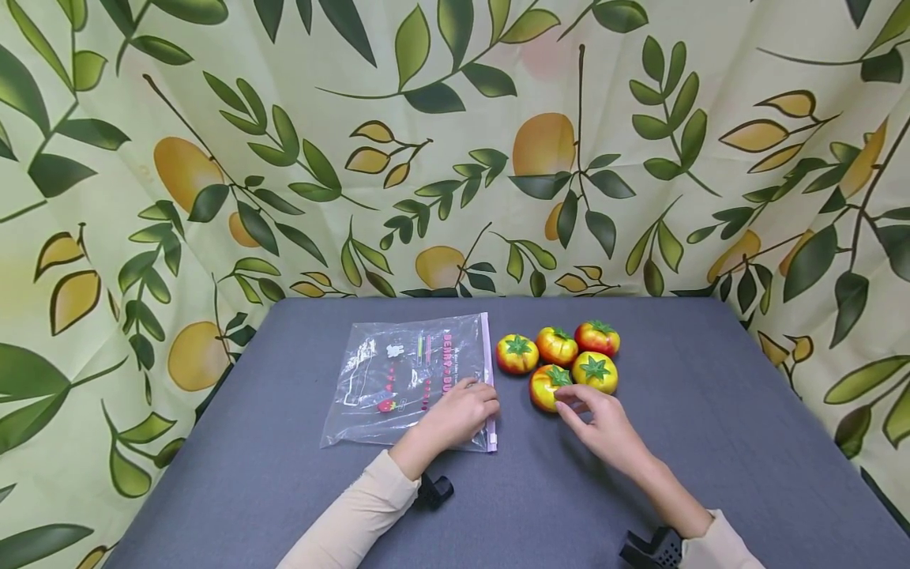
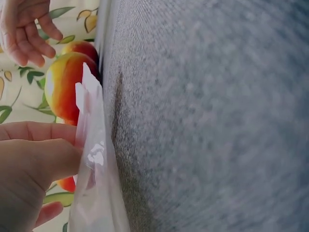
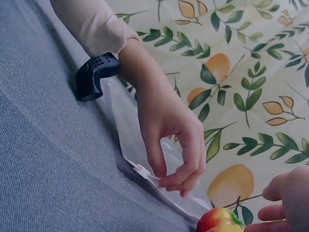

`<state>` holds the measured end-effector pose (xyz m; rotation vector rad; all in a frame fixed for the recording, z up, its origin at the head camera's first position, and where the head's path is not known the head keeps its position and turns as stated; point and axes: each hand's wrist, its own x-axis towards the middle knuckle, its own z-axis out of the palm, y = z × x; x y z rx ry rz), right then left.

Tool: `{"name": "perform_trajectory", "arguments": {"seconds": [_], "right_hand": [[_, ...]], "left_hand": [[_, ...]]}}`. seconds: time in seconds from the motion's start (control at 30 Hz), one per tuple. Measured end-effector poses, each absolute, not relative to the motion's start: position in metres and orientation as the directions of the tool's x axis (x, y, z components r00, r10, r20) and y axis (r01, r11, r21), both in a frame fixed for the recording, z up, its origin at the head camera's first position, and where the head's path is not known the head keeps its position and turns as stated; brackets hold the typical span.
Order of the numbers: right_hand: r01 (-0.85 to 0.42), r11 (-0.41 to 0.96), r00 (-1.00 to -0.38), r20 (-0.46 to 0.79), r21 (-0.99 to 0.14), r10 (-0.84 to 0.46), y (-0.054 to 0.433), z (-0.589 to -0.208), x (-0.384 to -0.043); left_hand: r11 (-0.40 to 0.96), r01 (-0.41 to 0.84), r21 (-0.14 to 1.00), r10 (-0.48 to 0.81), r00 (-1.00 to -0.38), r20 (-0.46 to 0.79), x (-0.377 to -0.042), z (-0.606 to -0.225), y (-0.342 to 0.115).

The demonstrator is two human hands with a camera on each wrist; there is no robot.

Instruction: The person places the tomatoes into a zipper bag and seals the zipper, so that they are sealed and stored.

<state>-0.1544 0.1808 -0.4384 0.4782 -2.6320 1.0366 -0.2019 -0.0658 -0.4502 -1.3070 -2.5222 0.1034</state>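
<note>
A clear zip bag (image 1: 398,379) with a pink zip strip and berry print lies flat on the grey table. My left hand (image 1: 458,411) is at its zip edge, thumb and forefinger pinching the strip, as the left wrist view shows close up. To the right of the bag sit several red-and-yellow tomatoes (image 1: 517,355) with green star-shaped tops. Over the nearest tomato (image 1: 543,387) is my right hand (image 1: 604,423), its fingers loosely bent and holding nothing. In the right wrist view, the right hand's fingers (image 3: 273,212) show beside a tomato (image 3: 219,220).
A leaf-and-fruit patterned cloth (image 1: 455,158) hangs behind and at the sides of the grey table (image 1: 235,474). Black wrist mounts (image 1: 435,491) sit under both cream sleeves (image 1: 355,514). The bag's slider (image 3: 141,170) is at the near end of the strip.
</note>
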Motion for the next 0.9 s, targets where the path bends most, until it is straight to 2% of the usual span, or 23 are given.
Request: {"name": "perform_trajectory", "arguments": {"seconds": [0.9], "right_hand": [[-0.477, 0.608, -0.874, 0.415, -0.634, -0.253, 0.162, -0.443, -0.159]], "left_hand": [[0.595, 0.780, -0.195, 0.780, -0.500, 0.377, -0.200, -0.446, -0.077]]}}
